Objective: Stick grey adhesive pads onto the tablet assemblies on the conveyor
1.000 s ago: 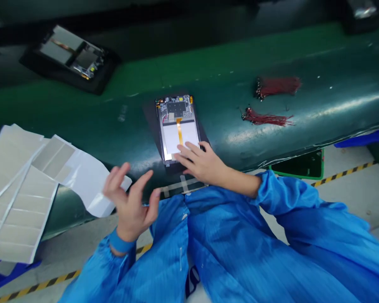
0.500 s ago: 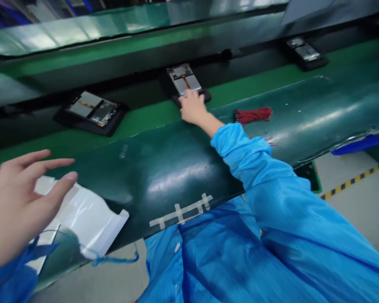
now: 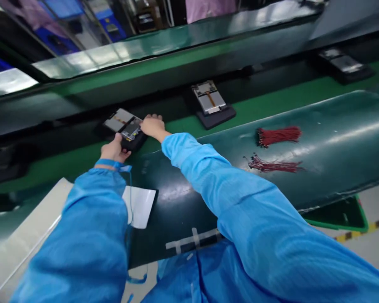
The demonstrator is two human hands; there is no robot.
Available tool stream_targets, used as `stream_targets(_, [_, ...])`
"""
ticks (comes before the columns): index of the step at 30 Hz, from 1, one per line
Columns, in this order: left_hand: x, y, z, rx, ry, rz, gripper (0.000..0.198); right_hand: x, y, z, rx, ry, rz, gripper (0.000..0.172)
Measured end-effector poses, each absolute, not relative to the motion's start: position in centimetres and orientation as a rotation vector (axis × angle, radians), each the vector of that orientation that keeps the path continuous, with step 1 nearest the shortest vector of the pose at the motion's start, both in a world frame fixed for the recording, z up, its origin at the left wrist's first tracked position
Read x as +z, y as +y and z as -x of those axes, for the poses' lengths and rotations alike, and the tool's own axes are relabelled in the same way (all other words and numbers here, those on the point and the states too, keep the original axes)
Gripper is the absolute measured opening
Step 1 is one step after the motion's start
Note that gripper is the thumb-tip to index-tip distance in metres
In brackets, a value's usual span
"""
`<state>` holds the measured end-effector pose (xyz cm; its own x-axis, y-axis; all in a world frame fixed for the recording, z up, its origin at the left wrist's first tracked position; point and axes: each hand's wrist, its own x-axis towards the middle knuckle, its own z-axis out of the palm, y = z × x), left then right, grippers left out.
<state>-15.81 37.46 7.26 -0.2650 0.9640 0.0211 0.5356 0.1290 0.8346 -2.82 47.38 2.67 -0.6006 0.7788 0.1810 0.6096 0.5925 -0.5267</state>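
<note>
An opened tablet (image 3: 124, 119), its silver battery and circuit board bare, lies in a black holder (image 3: 138, 142) on the green conveyor. At the near left edge of that holder is my left hand (image 3: 113, 150), its thumb over the tablet's rim and its fingers curled below. My right hand (image 3: 153, 125) closes round the right end of the same holder, with some fingertips hidden. A blue strap (image 3: 113, 163) circles my left wrist. Farther right along the conveyor, a second opened tablet (image 3: 210, 99) rests in its own black holder, touched by neither hand.
Red wire bundles (image 3: 279, 135) lie on the green bench surface at the right. White sheets (image 3: 140, 206) are by my left sleeve. Another tablet (image 3: 342, 61) sits far right, and a dark holder (image 3: 6, 162) far left. Below the bench stands a green bin (image 3: 341, 216).
My right hand has left the middle tablet and moved left to the neighbouring one. My left hand, spread above the white sheets before, has reached forward onto that same holder. The view has shifted.
</note>
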Motion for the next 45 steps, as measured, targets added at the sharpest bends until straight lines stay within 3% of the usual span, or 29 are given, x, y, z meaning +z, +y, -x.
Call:
stream_targets(4, [7.7, 37.7, 16.9, 1.004, 1.984, -0.858, 0.039, 3.4, 46.3, 2.4, 1.048, -2.074, 1.595, 0.045])
stream_targets(9, [11.7, 31.9, 13.3, 1.095, 1.854, -0.765, 0.035, 4.4, 38.4, -3.8, 1.471, -1.808, 1.519, 0.028])
stream_targets(12, [13.2, 25.3, 10.2, 1.055, 1.800, -0.767, 0.026, 5.0, 30.9, -10.0, 1.718, -1.543, 1.386, 0.035])
stream_targets(14, [13.0, 20.4, 8.3, 1.022, 1.771, -0.657, 0.032, 5.7, 25.9, -14.3, 1.762, -1.618, 1.258, 0.048])
stream_targets(16, [11.7, 16.1, 6.6, 0.960, 1.684, -0.556, 0.052, 6.3, 21.5, -18.2, 1.757, -1.827, 1.227, 0.051])
stream_targets(19, [8.4, 11.4, 4.4, 0.897, 1.597, -0.527, 0.072, 6.4, 17.6, -22.7, 1.727, -2.023, 1.280, 0.036])
stream_targets(22, [4.9, 9.1, 3.7, 0.834, 1.651, -0.678, 0.075, 5.5, 17.9, -25.4, 1.601, -2.074, 1.330, 0.018])
stream_targets(28, [2.7, 7.5, 5.1, 0.815, 1.870, -1.533, 0.093, 6.9, 24.8, -31.3, 0.624, -1.980, 1.515, 0.008])
stream_targets(32, [2.2, 5.7, 5.1, 0.645, 1.674, -1.977, 0.081, 8.3, 24.6, -36.9, 0.333, -1.790, 1.551, 0.015])
stream_targets(35, [0.9, 4.8, 4.3, 0.668, 1.615, -2.077, 0.078, 6.8, 21.9, -39.0, 0.306, -1.927, 1.706, 0.015])
stream_targets(40, [-0.1, 5.1, 3.2, 0.713, 1.676, -2.150, 0.080, 2.4, 19.5, -36.4, 0.305, -2.090, 1.781, 0.012])
stream_targets(45, [1.2, 5.2, 2.6, 0.705, 1.686, -2.141, 0.072, 1.1, 22.6, -32.9, 0.152, -2.012, 1.965, 0.009])
